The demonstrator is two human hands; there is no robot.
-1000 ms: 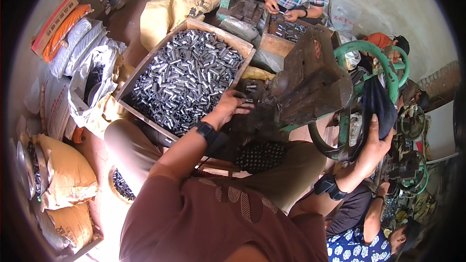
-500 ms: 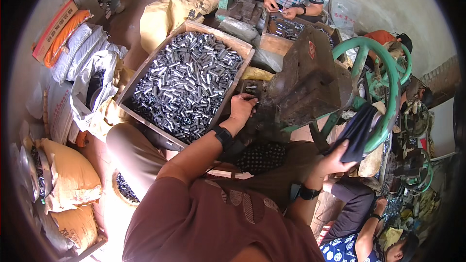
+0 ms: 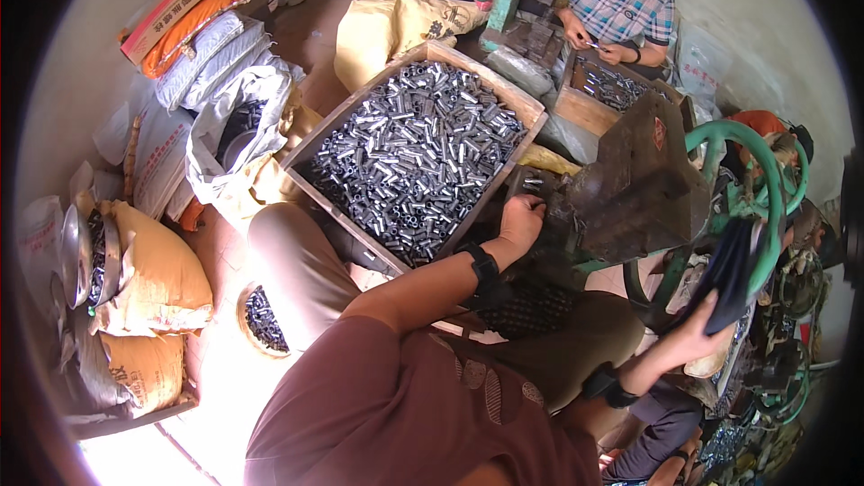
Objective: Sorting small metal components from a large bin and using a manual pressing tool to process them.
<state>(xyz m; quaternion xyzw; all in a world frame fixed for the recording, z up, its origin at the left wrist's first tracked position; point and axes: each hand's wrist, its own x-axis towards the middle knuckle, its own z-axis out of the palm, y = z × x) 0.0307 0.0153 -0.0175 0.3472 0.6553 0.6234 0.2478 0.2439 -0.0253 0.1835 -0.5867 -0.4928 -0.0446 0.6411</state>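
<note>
My left hand (image 3: 522, 223) is at the base of a dark metal screw press (image 3: 634, 189), its fingers pinched together. What they hold, if anything, is hidden. A few small metal sleeves (image 3: 534, 183) lie just beyond the fingertips. Out to the right, my right hand (image 3: 704, 331) is closed on a dark cloth (image 3: 733, 261) wrapped round the rim of the press's green handwheel (image 3: 776, 184). To the left of the press stands a wooden box (image 3: 337, 225) filled with short metal sleeves (image 3: 414, 153).
Across from me a person (image 3: 621, 9) handles small parts over another wooden box (image 3: 580, 111). Stacked sacks (image 3: 216, 63) and an orange-brown sack (image 3: 153, 270) line the left. A round container of sleeves (image 3: 263, 319) sits by my knee. More green-wheeled presses and people are at the right.
The whole scene has shifted right and slightly down in the picture as my view turned. Both hands keep their places at the press and on the cloth-wrapped wheel.
</note>
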